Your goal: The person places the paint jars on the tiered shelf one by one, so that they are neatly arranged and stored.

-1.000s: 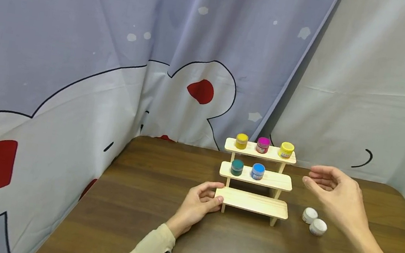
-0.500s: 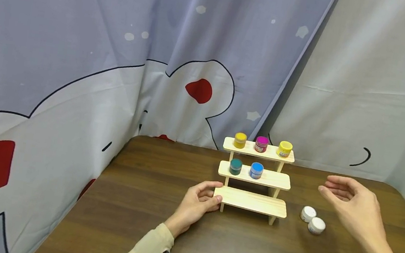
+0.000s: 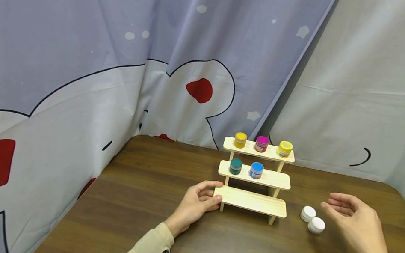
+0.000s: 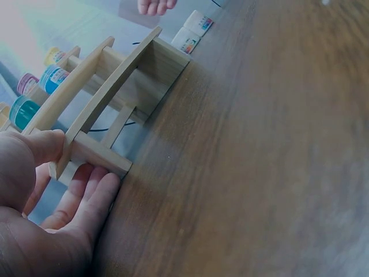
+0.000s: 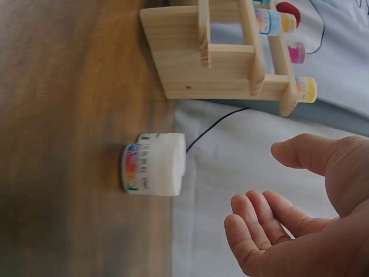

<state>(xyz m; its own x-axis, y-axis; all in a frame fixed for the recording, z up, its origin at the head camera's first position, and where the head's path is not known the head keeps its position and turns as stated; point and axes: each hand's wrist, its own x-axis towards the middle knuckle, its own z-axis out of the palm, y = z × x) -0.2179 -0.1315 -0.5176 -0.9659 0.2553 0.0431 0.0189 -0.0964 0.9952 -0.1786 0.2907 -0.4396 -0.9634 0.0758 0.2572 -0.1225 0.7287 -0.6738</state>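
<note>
A three-tier wooden display stand [image 3: 254, 202] stands on the table, its lowest shelf bare. My left hand [image 3: 193, 206] grips that shelf's left end; in the left wrist view the thumb [image 4: 46, 144] lies over the board and the fingers reach beneath it. On the middle shelf sit a dark green paint jar [image 3: 235, 166] and a blue one [image 3: 256, 170]. An amber jar [image 3: 240, 140], a magenta jar [image 3: 261, 144] and a yellow jar [image 3: 285, 149] line the top. Holding nothing, my right hand [image 3: 357, 224] hovers just right of two white-lidded jars [image 3: 316, 225], thumb and fingers spread apart.
The brown wooden table [image 3: 128, 215] extends to both sides of the stand. Behind it hangs a printed curtain [image 3: 201, 22], which meets the table's back edge close behind the top shelf.
My right hand has moved right, away from the stand, and then down beside the white-lidded jars. The left hand keeps its grip, and the jars stay where they were.
</note>
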